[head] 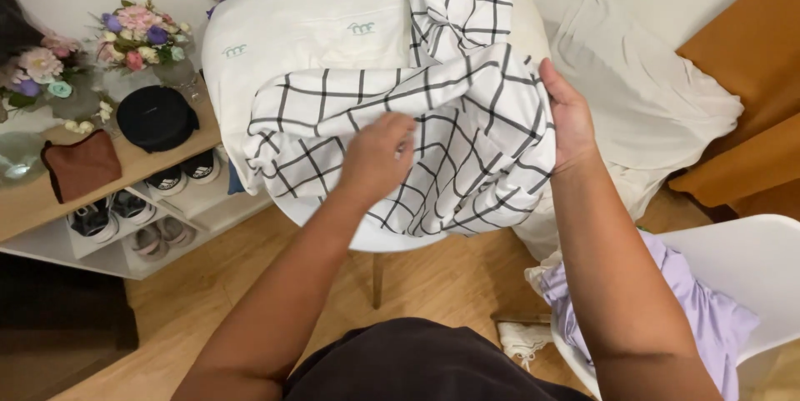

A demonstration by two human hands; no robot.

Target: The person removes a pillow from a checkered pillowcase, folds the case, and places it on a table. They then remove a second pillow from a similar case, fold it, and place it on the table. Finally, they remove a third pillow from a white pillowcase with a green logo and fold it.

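Note:
A white cloth with a black grid pattern lies bunched on a small round white table, over a white garment with small teal marks. My left hand rests on the middle of the grid cloth, fingers curled and pinching its fabric. My right hand grips the cloth's right edge, thumb on top and fingers hidden underneath. Part of the cloth rises in a crumpled fold at the top.
A wooden shelf at left holds flower bouquets, a black cap, a brown cloth and several shoes below. A white chair with a lilac garment stands at right. White sheet and orange curtain behind.

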